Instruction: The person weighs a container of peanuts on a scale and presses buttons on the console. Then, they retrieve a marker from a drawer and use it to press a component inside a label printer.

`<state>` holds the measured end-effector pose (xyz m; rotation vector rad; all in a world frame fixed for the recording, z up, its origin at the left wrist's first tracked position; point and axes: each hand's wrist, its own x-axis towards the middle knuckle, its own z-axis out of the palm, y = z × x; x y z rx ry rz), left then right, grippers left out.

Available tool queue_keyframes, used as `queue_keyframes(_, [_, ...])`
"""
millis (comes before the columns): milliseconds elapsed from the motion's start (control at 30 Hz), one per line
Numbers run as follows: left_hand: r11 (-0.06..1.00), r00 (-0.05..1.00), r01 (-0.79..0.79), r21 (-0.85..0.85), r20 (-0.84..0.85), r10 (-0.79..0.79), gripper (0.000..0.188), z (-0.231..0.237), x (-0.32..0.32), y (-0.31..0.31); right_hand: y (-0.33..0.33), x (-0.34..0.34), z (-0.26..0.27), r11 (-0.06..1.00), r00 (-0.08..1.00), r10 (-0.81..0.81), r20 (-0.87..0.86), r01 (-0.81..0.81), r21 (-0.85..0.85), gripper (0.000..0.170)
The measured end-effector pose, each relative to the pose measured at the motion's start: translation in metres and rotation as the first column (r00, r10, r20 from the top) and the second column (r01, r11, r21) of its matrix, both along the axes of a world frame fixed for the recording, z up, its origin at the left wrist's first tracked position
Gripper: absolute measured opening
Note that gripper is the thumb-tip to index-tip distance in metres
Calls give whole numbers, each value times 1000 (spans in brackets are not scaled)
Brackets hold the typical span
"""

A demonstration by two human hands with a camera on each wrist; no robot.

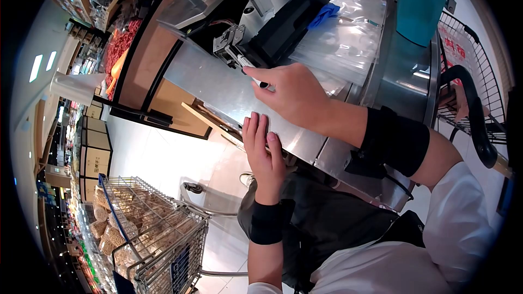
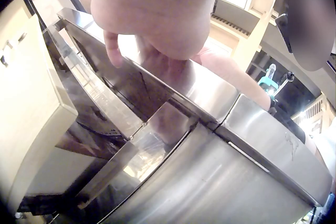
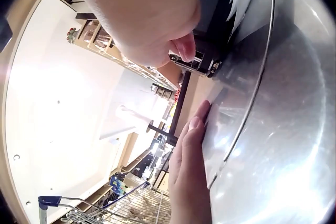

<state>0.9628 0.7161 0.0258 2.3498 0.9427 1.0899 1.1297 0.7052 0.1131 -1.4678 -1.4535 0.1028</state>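
Note:
My right hand [image 1: 297, 92] pinches a slim white piece with black ends [image 1: 256, 79] between thumb and fingers; I cannot tell its exact kind. That hand is right at the front end of an opened label printer [image 1: 235, 43], which has white rolls inside and its black cover raised. My left hand [image 1: 262, 155] lies with its fingers extended at the edge of the steel counter [image 1: 204, 76], below the right hand. In the left wrist view, the fingers reach over the steel rim [image 2: 210, 90]. The right wrist view shows the left fingers [image 3: 197, 127] along the counter edge.
Clear plastic bags [image 1: 348, 38] lie stacked behind the printer, a crumpled blue piece [image 1: 324, 15] on them. A cart of bagged goods [image 1: 152, 228] stands at lower left, another cart [image 1: 479, 71] at right. A teal bin-like object [image 1: 422, 5] stands at the back.

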Motion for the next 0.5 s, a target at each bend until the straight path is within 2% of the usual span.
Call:
queue_keyframes(133, [1000,1000,2,4,-2,-2,42,1,0,0,2,-1,-1,996,1000,2,-6,-2,90,30])
queue_keyframes(500, [999,1000,22,27,-7,-22,40,1,-1,0,1,0,4,993,999,10,-35,-5,118,29])
